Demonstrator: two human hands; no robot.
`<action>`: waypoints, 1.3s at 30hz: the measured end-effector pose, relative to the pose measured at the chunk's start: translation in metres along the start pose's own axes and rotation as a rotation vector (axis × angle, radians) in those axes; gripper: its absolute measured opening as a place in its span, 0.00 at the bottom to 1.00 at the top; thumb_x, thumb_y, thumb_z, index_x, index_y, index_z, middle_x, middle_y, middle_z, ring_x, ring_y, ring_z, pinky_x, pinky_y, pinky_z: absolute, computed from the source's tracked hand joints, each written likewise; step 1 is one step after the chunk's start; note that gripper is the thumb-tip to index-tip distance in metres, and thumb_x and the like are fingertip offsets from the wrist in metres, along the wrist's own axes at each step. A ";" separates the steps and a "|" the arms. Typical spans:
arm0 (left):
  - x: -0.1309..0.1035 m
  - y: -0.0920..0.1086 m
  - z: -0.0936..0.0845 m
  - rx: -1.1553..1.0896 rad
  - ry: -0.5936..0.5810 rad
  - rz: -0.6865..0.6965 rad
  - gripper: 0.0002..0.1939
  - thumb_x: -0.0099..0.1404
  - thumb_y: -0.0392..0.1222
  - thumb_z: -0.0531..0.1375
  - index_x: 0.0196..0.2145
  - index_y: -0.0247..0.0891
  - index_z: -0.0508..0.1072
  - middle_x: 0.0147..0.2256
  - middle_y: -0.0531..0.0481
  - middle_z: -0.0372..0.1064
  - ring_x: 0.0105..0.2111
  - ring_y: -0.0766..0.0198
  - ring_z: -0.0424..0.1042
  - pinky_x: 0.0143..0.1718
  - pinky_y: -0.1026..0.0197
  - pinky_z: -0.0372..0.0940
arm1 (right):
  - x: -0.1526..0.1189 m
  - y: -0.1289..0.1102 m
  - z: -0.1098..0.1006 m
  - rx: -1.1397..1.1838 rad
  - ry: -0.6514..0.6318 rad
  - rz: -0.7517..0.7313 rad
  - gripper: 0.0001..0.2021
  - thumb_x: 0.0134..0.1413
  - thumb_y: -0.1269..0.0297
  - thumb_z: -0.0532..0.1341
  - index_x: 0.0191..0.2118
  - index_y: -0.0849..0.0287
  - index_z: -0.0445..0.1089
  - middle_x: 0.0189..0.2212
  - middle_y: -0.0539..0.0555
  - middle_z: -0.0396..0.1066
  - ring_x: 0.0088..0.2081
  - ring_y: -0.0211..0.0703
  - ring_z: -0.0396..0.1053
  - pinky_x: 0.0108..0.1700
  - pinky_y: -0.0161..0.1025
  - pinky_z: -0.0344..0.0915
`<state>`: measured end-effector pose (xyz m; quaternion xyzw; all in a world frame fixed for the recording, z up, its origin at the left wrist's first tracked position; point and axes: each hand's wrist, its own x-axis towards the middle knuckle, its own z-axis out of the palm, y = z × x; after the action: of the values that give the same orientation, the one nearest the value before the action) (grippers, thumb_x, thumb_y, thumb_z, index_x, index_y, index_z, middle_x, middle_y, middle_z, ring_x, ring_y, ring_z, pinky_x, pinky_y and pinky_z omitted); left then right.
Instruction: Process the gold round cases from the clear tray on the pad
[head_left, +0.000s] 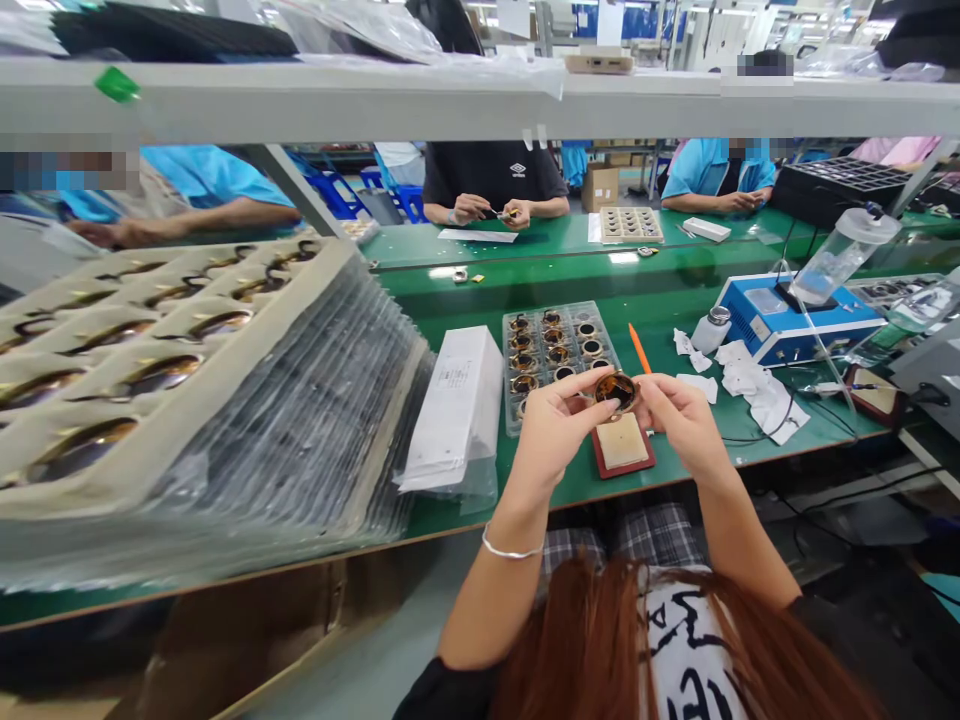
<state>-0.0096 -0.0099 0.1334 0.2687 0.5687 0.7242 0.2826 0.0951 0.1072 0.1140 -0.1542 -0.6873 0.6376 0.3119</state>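
My left hand (559, 425) pinches a small round watch part (616, 392), dark and glossy inside with an amber-brown rim, and its thumb lies across the face. At the right edge of this part, my right hand (679, 415) has its thumb and fingers pressed together on it; the exact contact is partly hidden. Just below sits a dark red block with a cream pad (622, 445). Behind my left hand lies a clear plastic tray (511, 415) of similar round parts. An orange pen-like stick (640, 347) lies beyond my right hand.
At left stands a tall stack of trays (300, 400), beside a white box (457, 400). Rightward are a small bottle (710, 332), crumpled white wipes (761, 390), a blue machine (772, 325) and cables. A shelf (375, 105) crosses above; co-workers sit opposite.
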 end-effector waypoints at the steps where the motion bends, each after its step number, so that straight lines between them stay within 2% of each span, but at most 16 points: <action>1: 0.001 0.001 0.000 -0.035 0.009 -0.022 0.22 0.45 0.35 0.71 0.41 0.38 0.82 0.35 0.49 0.78 0.27 0.68 0.70 0.34 0.62 0.73 | 0.000 0.000 -0.001 0.012 0.000 0.008 0.20 0.52 0.45 0.63 0.34 0.60 0.75 0.18 0.47 0.63 0.21 0.35 0.60 0.26 0.35 0.58; 5: 0.005 -0.001 0.002 -0.015 0.011 -0.013 0.21 0.46 0.35 0.71 0.41 0.39 0.82 0.33 0.50 0.76 0.25 0.71 0.67 0.32 0.64 0.71 | 0.004 0.002 -0.002 -0.029 0.093 -0.011 0.15 0.45 0.51 0.68 0.30 0.60 0.76 0.22 0.50 0.68 0.24 0.36 0.61 0.27 0.35 0.60; 8: 0.006 -0.004 0.002 0.103 -0.014 0.052 0.19 0.49 0.35 0.70 0.42 0.40 0.82 0.31 0.51 0.73 0.25 0.72 0.63 0.29 0.67 0.66 | 0.007 0.003 -0.002 -0.113 0.133 -0.065 0.13 0.45 0.55 0.67 0.23 0.60 0.73 0.19 0.48 0.64 0.22 0.35 0.57 0.25 0.35 0.55; 10: 0.007 -0.005 0.002 0.153 -0.042 0.081 0.20 0.51 0.36 0.69 0.44 0.41 0.81 0.33 0.50 0.73 0.28 0.71 0.65 0.32 0.67 0.67 | 0.008 0.004 -0.004 -0.161 0.131 -0.107 0.13 0.46 0.56 0.66 0.21 0.60 0.71 0.17 0.47 0.61 0.22 0.34 0.55 0.25 0.34 0.53; 13: 0.008 -0.008 0.002 0.185 -0.065 0.106 0.19 0.53 0.37 0.68 0.44 0.41 0.81 0.38 0.47 0.74 0.32 0.69 0.68 0.36 0.65 0.69 | 0.009 0.007 -0.006 -0.205 0.126 -0.169 0.14 0.49 0.56 0.65 0.21 0.59 0.72 0.17 0.47 0.61 0.21 0.34 0.55 0.24 0.35 0.52; 18: 0.016 -0.013 0.004 0.214 -0.053 0.139 0.15 0.53 0.36 0.67 0.41 0.38 0.82 0.37 0.46 0.77 0.30 0.66 0.72 0.35 0.63 0.71 | 0.010 0.016 -0.011 -0.238 0.123 -0.171 0.12 0.52 0.56 0.65 0.25 0.59 0.75 0.19 0.49 0.67 0.22 0.36 0.60 0.25 0.35 0.57; 20: 0.020 -0.014 0.005 0.164 -0.059 0.075 0.16 0.51 0.37 0.69 0.40 0.37 0.82 0.38 0.45 0.78 0.31 0.65 0.74 0.36 0.61 0.73 | 0.011 0.021 -0.014 -0.178 0.104 -0.123 0.12 0.51 0.54 0.66 0.27 0.59 0.75 0.20 0.49 0.68 0.23 0.36 0.62 0.26 0.35 0.59; 23: 0.025 -0.017 0.007 -0.003 -0.091 -0.121 0.21 0.44 0.40 0.74 0.39 0.35 0.80 0.38 0.45 0.78 0.32 0.63 0.75 0.35 0.60 0.75 | 0.011 0.028 -0.021 -0.015 0.054 -0.037 0.14 0.46 0.53 0.70 0.30 0.60 0.75 0.23 0.48 0.70 0.24 0.35 0.64 0.27 0.34 0.62; 25: 0.027 -0.022 0.011 -0.098 -0.135 -0.262 0.25 0.40 0.40 0.76 0.39 0.34 0.79 0.36 0.47 0.77 0.32 0.64 0.76 0.33 0.62 0.76 | 0.010 0.033 -0.028 0.132 0.025 0.000 0.20 0.38 0.54 0.74 0.36 0.58 0.75 0.28 0.49 0.72 0.27 0.35 0.66 0.29 0.32 0.63; 27: 0.027 -0.028 0.017 -0.146 -0.197 -0.345 0.28 0.39 0.40 0.77 0.39 0.36 0.76 0.33 0.54 0.72 0.31 0.66 0.75 0.32 0.63 0.76 | 0.008 0.039 -0.035 0.275 -0.012 0.005 0.26 0.33 0.56 0.77 0.42 0.56 0.75 0.36 0.51 0.74 0.33 0.37 0.68 0.33 0.33 0.66; 29: 0.024 -0.034 0.025 -0.173 -0.252 -0.365 0.26 0.41 0.39 0.77 0.37 0.38 0.71 0.32 0.58 0.68 0.30 0.68 0.75 0.31 0.63 0.77 | 0.003 0.047 -0.040 0.399 -0.067 0.013 0.27 0.34 0.56 0.77 0.44 0.56 0.75 0.42 0.53 0.75 0.40 0.40 0.70 0.41 0.36 0.68; 31: 0.019 -0.037 0.034 -0.202 -0.264 -0.341 0.25 0.44 0.39 0.77 0.33 0.38 0.65 0.35 0.59 0.67 0.31 0.68 0.75 0.31 0.63 0.77 | -0.003 0.056 -0.041 0.515 -0.097 0.053 0.28 0.33 0.55 0.77 0.44 0.56 0.76 0.44 0.55 0.76 0.43 0.43 0.71 0.47 0.39 0.68; 35: 0.015 -0.039 0.042 -0.225 -0.230 -0.290 0.24 0.46 0.40 0.76 0.29 0.37 0.63 0.37 0.57 0.65 0.33 0.70 0.73 0.29 0.69 0.74 | -0.014 0.073 -0.029 0.661 0.036 0.139 0.30 0.28 0.55 0.79 0.44 0.55 0.78 0.43 0.55 0.77 0.43 0.45 0.73 0.49 0.43 0.68; 39: 0.020 -0.049 0.035 -0.146 -0.227 -0.276 0.19 0.48 0.43 0.74 0.29 0.36 0.69 0.43 0.53 0.63 0.36 0.68 0.73 0.32 0.67 0.75 | -0.016 0.078 -0.016 0.744 0.133 0.161 0.26 0.28 0.60 0.79 0.42 0.52 0.79 0.44 0.54 0.78 0.45 0.46 0.73 0.51 0.44 0.68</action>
<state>0.0062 0.0371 0.0943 0.2467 0.5105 0.6830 0.4604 0.1028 0.1213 0.0342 -0.1252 -0.3729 0.8545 0.3393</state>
